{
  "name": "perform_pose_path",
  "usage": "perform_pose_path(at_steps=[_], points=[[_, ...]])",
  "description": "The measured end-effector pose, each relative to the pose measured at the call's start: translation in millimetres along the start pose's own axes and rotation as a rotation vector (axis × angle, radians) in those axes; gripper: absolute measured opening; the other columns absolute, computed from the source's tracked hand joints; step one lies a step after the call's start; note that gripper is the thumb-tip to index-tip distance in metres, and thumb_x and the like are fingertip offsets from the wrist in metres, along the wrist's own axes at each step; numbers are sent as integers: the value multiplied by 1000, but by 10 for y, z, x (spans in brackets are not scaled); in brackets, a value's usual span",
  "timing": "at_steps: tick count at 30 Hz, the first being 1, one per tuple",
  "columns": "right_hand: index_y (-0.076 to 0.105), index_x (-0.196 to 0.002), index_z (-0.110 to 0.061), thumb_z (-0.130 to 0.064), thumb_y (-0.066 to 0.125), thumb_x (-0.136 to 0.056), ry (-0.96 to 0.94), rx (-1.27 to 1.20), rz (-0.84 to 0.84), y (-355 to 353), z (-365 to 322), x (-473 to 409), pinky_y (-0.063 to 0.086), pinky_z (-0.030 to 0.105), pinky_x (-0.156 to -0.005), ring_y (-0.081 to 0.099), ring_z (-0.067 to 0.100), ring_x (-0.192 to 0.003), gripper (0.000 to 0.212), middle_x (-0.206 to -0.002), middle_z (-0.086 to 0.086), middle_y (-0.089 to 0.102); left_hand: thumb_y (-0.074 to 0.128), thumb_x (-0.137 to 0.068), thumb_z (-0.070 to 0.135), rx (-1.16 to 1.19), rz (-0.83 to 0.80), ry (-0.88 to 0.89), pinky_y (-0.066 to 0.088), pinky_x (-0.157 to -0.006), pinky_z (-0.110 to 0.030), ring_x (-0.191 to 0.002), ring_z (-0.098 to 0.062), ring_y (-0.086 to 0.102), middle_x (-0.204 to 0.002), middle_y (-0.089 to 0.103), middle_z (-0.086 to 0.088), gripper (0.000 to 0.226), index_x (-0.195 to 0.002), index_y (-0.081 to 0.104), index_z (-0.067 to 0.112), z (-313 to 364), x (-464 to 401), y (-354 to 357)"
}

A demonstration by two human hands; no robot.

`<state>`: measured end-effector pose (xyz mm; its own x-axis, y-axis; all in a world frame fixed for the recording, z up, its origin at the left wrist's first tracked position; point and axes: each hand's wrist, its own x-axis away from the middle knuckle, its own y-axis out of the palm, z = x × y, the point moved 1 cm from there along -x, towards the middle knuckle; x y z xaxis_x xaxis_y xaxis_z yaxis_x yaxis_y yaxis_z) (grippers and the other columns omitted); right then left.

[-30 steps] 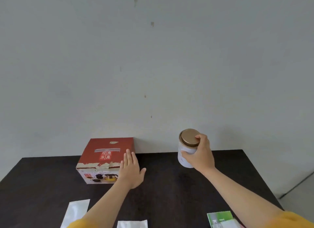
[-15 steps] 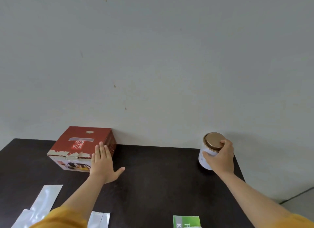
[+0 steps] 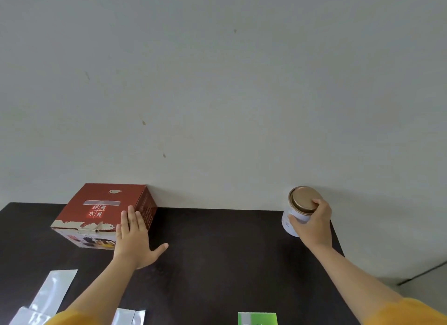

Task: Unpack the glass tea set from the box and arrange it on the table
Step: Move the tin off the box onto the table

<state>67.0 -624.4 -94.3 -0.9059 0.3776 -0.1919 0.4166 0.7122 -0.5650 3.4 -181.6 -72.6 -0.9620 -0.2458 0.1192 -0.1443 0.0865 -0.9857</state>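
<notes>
Dark counter (image 3: 217, 264) against a pale wall. Far left, closed red box (image 3: 106, 211), upright; left hand (image 3: 133, 242) flat with fingers spread, touching its near right corner. Far right, white tin (image 3: 294, 218) with gold lid, clasped by right hand (image 3: 314, 225).

A closed red tea-set box (image 3: 106, 211) sits at the dark table's (image 3: 217, 252) far edge by the wall; the left hand (image 3: 134, 242), fingers spread flat, overlaps its near right corner; the right hand (image 3: 313, 225) grips a white, gold-lidded canister (image 3: 298, 208) at the table's right end.
</notes>
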Motion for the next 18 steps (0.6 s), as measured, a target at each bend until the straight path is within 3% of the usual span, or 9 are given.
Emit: perform_pose_path(at_steps=[5, 9, 14, 18], points=[[32, -129, -16, -30, 89, -61, -23, 159, -15, -48, -36, 27, 53, 44, -85, 46, 35, -119, 89, -138, 14, 31, 35, -68, 88, -3, -26, 4, 8, -117, -51, -142, -43, -15, -154, -18, -25, 129, -145, -9, -5, -6, 1, -26], [28, -134, -17, -35, 88, -63, -31, 252, -5, -122, -159, 101, 46, 51, -98, 34, 43, -133, 94, -150, 23, 17, 33, -68, 89, 1, -81, 17, 8, -117, -50, -142, -42, -16, -154, -21, -24, 129, -145, -13, -4, -27, 4, -96], [35, -133, -5, -36, 88, -62, -100, 383, 47, -159, -465, 309, 34, 58, -104, 30, 48, -136, 93, -144, 32, 31, 30, -70, 88, 38, -149, 52, 8, -117, -50, -142, -43, -15, -153, -21, -26, 126, -145, -13, -4, -51, 6, -214], [37, -133, -10, -47, 79, -70, -175, 489, 14, -41, -897, 592, 38, 54, -103, 41, 39, -127, 84, -135, 21, 44, 32, -75, 84, 177, -190, 104, 8, -117, -50, -143, -41, -13, -154, -19, -23, 119, -147, -11, 1, -157, -8, -315]])
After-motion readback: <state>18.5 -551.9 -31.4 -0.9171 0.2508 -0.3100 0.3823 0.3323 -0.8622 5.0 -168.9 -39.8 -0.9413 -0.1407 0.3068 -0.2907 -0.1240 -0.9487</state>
